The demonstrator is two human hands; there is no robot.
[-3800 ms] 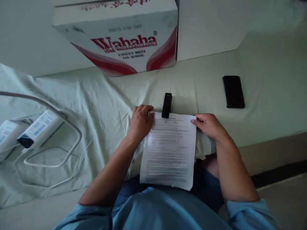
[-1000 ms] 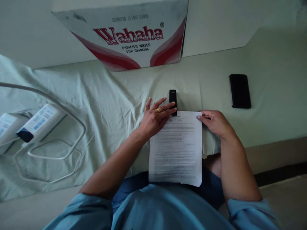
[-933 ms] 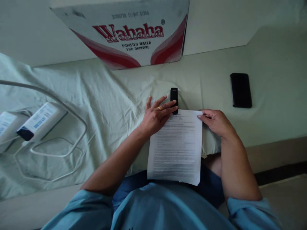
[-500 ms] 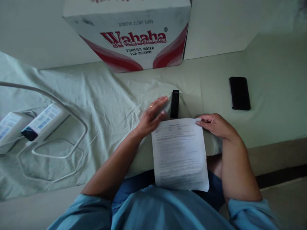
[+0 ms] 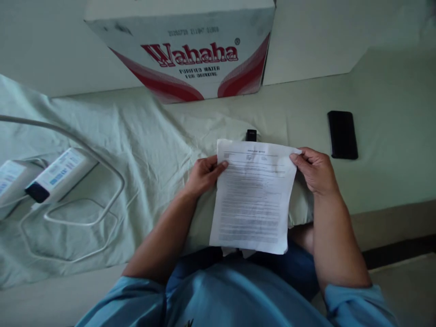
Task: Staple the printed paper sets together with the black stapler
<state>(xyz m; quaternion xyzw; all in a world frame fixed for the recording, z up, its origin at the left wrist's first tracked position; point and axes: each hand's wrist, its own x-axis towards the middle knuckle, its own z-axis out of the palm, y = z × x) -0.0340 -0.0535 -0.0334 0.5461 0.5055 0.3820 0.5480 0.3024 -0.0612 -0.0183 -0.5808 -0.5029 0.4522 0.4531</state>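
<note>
A printed sheet of paper (image 5: pixel 252 204) is held up in front of me, its text too small to read. My left hand (image 5: pixel 204 175) pinches its left edge near the top, thumb on the front and the other fingers behind. At the upper right corner, my right hand (image 5: pixel 315 169) grips the sheet between thumb and fingers. Just beyond the paper's top edge shows the end of a black stick-like object (image 5: pixel 251 135); the rest of it is hidden behind the sheet. The paper's lower part hangs over my lap.
A Wahaha water carton (image 5: pixel 204 59) stands at the back against the wall. A black phone-like slab (image 5: pixel 342 135) lies to the right on the green cloth (image 5: pixel 163 150). To the left are two white power strips or boxes (image 5: pixel 63 175) with a looped grey cable (image 5: pixel 112 175).
My left hand has moved from beside the black object to grip the paper's left edge. The sheet has risen away from me and now covers most of the black object.
</note>
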